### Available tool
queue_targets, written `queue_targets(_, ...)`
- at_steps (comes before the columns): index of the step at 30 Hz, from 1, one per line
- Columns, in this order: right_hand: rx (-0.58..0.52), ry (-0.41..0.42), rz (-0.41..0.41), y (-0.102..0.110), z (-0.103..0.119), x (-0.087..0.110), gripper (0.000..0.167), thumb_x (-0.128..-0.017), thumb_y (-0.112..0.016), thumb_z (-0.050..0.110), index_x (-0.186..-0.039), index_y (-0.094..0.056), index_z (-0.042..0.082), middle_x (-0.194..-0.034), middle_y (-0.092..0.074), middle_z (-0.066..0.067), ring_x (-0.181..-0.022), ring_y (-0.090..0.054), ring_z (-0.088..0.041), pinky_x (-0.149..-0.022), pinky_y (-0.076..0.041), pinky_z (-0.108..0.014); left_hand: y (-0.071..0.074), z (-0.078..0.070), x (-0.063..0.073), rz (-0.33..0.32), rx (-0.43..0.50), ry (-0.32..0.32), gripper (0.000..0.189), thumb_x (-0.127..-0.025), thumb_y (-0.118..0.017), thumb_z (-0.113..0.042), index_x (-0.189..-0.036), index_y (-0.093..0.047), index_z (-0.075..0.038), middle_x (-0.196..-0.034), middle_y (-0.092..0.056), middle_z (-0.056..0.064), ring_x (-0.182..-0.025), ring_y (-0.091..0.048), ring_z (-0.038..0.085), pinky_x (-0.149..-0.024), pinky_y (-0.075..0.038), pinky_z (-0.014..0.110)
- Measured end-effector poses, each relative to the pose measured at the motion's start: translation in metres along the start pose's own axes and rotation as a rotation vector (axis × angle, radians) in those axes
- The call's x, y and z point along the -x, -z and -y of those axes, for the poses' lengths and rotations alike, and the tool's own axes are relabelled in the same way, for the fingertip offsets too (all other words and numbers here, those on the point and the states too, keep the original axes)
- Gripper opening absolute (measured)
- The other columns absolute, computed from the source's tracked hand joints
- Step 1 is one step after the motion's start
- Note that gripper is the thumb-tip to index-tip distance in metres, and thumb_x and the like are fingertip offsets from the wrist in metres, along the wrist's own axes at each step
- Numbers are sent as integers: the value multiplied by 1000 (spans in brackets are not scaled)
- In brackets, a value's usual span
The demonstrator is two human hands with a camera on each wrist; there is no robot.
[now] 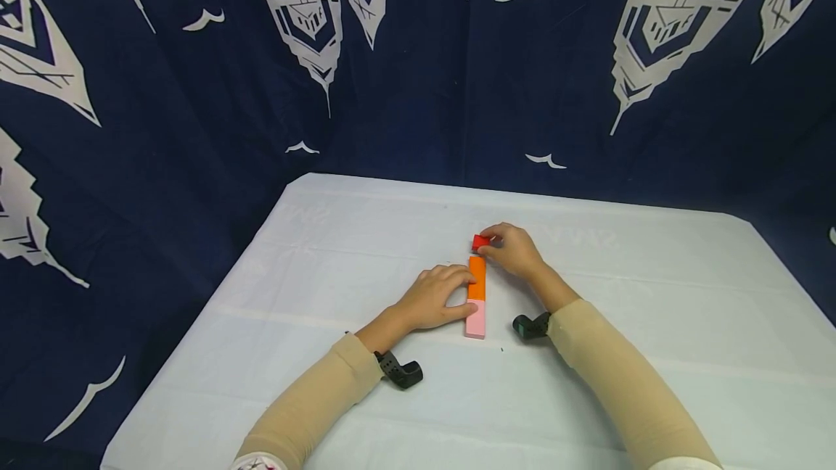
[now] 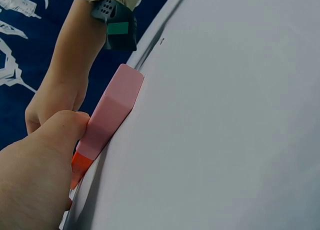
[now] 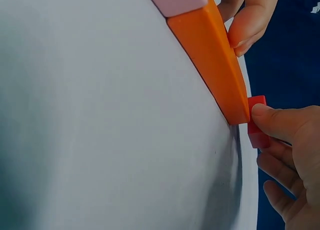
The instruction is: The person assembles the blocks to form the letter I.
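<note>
A pink block [image 1: 475, 320] and an orange block [image 1: 477, 278] lie end to end on the white-covered table. My left hand [image 1: 432, 297] touches their left side, fingertips at the orange block and thumb at the pink one. In the right wrist view, the left fingers [image 3: 248, 27] rest against the far side of the orange block [image 3: 212, 65]. Thumb and fingers of my right hand [image 1: 515, 249] pinch a small red block [image 1: 480, 242] just beyond the orange block's far end. The left wrist view shows the left thumb [image 2: 65, 124] against the pink block [image 2: 111, 110].
A white cloth [image 1: 366, 238] covers the table, whose far edge meets a dark blue curtain [image 1: 418, 107] with pale printed buildings. Black wrist devices sit on the left [image 1: 401, 371] and right [image 1: 531, 326] forearms, close over the cloth.
</note>
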State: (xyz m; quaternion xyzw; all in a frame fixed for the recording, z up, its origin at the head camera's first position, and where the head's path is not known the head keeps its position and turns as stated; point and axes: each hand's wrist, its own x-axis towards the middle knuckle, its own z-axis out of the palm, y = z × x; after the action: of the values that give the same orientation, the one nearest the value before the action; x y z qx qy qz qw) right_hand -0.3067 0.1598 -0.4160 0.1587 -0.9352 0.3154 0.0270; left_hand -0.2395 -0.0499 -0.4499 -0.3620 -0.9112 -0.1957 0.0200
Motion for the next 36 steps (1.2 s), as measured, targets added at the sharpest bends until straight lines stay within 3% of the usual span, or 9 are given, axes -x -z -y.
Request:
queue_targets(20,32,19,21,-8,-5,-4,32,-88,-72,14,-116,-68,-2,-110,-66,-19,-95,-59,-32,-88,-47,-46,0,1,0,-14,-5,-13,52,-95,-54,-51,-135,-54,-19,-144,-48,-1,-130,-42,21,-100,-37,42)
queue_targets(36,22,-22,44,-7,-2,-3,31,-89,-70,13,-116,-67,-2,-113,-64,-19,-98,-58,-33,-92,-46,-47,0,2,0,-4,-2,-14,51,-95,-55,-50,-135,-54,-18,-144,-48,-1,-131,-42,20,-100,-37,42)
